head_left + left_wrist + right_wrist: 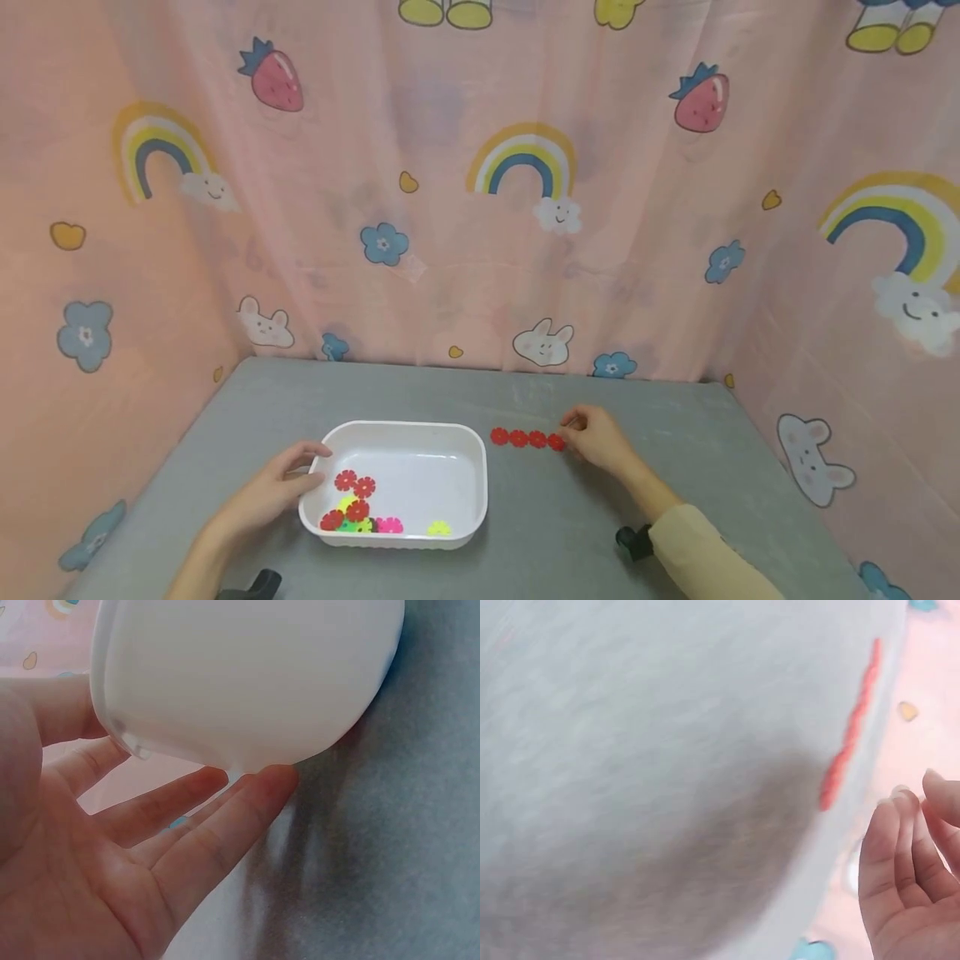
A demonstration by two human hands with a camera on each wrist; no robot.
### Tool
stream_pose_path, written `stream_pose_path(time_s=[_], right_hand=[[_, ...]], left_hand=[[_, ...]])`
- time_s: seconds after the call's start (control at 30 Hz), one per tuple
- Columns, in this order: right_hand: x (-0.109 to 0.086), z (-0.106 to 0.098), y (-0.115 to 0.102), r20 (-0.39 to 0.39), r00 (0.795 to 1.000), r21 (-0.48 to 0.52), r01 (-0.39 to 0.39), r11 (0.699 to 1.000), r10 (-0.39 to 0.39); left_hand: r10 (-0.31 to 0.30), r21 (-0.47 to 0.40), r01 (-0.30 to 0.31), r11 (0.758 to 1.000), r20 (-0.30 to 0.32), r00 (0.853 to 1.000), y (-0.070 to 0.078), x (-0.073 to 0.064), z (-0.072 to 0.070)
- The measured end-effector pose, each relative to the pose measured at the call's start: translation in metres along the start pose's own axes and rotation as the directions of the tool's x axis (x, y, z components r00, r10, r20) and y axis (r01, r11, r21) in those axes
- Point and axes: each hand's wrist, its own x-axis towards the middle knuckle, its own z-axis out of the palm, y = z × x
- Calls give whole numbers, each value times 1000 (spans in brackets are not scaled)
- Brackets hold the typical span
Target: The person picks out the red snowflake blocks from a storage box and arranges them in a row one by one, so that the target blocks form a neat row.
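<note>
My left hand (258, 493) grips the left rim of a white plastic tray (481, 467). In the left wrist view the thumb goes over the rim, and the fingertips (279, 780) touch the outer wall. Several flower-shaped plastic discs lie inside the tray, among them red discs (357, 509), a pink disc (390, 525) and a yellow disc (439, 528). Right of the tray, a row of several red discs (518, 438) lies on the table. My right hand (600, 440) is at the row's right end, its fingers loosely bent, with nothing visible between them in the right wrist view.
The grey table (600, 396) reaches back to a pink curtain (442, 292) printed with rainbows and strawberries, which also closes both sides. A black strap piece (634, 542) shows by the right sleeve (705, 554), and another black piece (258, 587) is near the left wrist.
</note>
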Motion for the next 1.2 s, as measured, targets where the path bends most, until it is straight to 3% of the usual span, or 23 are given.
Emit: stream_pose_path(time_s=[0.23,0.6,0.8,1.2], right_hand=[[-10,4,-31,-4,992,-79,124,989,-124],[-27,29,-87,6,988,-15,155,988,-155],[-33,45,-109,38,969,43,243,969,-244],[-39,82,-140,148,934,105,312,944,-325]], left_hand=[[-21,7,21,1000,-2,1000,1,-1,1],[-20,-5,20,1000,-3,1000,-1,0,1],[-17,-6,17,1000,-6,1000,0,0,1],[-6,-17,6,1000,-6,1000,1,-1,1]])
